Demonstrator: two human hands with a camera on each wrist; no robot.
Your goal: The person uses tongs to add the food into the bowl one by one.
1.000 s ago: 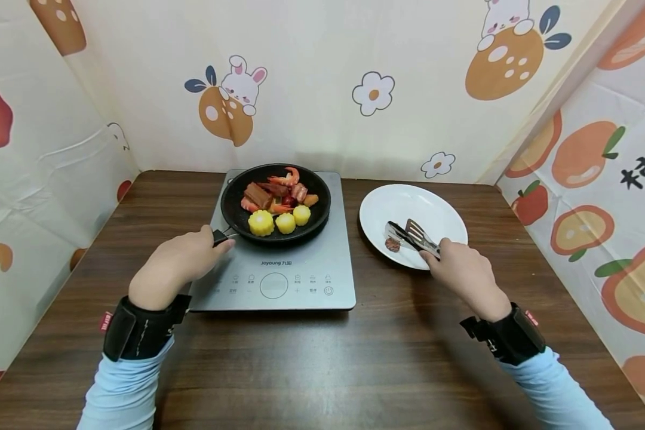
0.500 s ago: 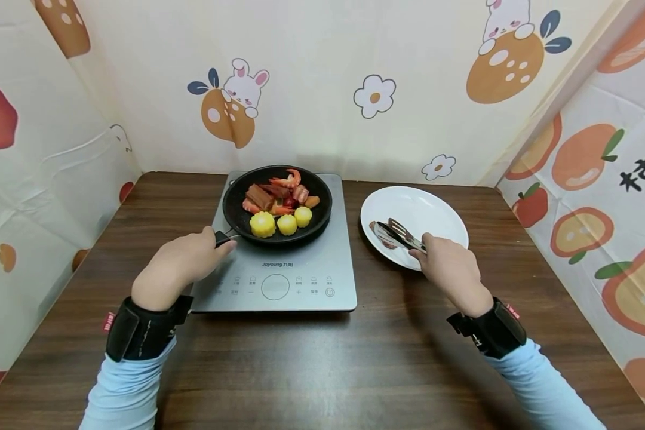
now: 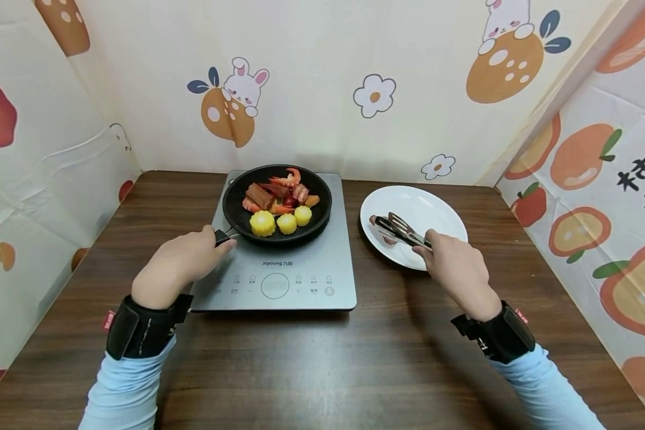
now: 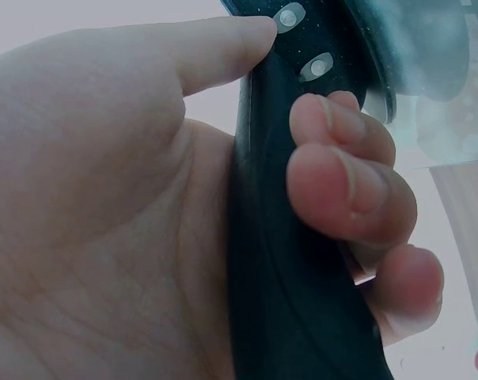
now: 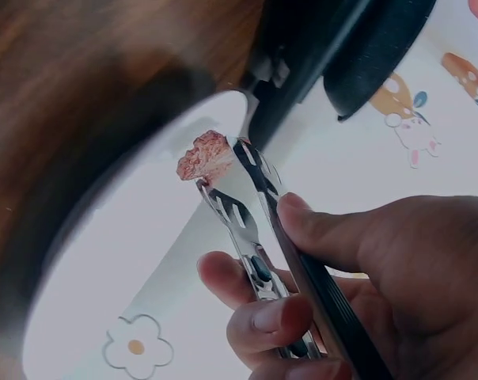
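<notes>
My left hand (image 3: 180, 260) grips the black handle (image 4: 267, 206) of the frying pan (image 3: 233, 209), fingers curled round it and thumb along the top near two rivets. In my right hand (image 3: 459, 266) is a pair of slotted metal tongs (image 3: 416, 238) with dark grips, held over the white plate (image 3: 435, 206). At the tong tips in the right wrist view is a browned piece of meat (image 5: 206, 157), between the two ends. The head view shows that meat mostly covered by the tongs, low over the plate's left part.
The pan sits on a grey induction cooktop (image 3: 322, 269). Inside it are several corn pieces (image 3: 262, 224), shrimp (image 3: 289, 178) and reddish-brown meat chunks (image 3: 258, 196). Plate and cooktop stand on a dark wooden table (image 3: 279, 370), backed by a patterned wall cloth (image 3: 312, 89).
My right hand shifted left with the tongs, then slightly back right. The tong tips went left over the plate to the meat, which now shows at their ends. My left hand stayed on the handle.
</notes>
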